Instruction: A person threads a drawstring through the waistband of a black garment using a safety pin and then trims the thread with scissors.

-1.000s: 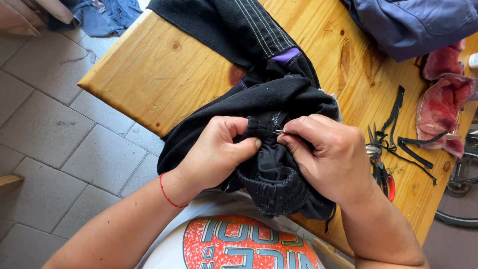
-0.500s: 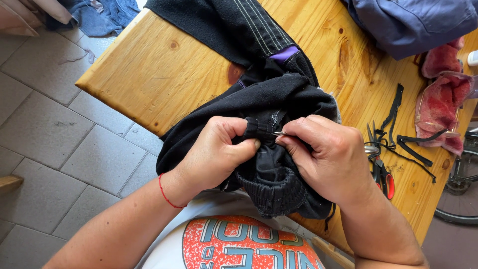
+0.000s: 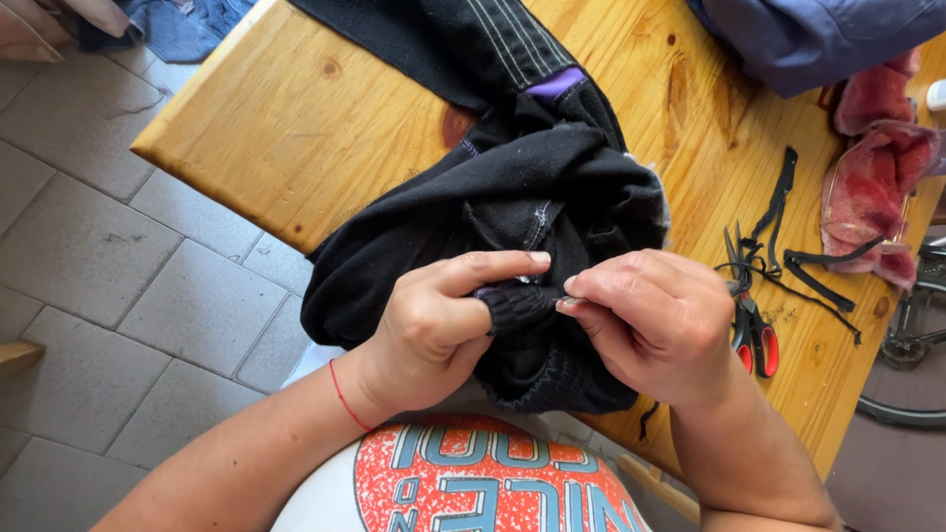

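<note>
Now both the left hand (image 3: 434, 325) and right hand (image 3: 650, 325) still pinch the black garment (image 3: 552, 187), left forefinger newly extended.

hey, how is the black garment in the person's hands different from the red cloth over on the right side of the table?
The black garment is dark and large, bunched mid-table and hanging over the near edge; the red cloth is smaller, fuzzy-looking and lies wholly on the wooden table. The left hand and right hand pinch the black garment; nothing touches the red cloth. Both are crumpled fabric.

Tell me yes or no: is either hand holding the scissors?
No, the scissors lie on the table while both hands pinch the black garment.
</note>
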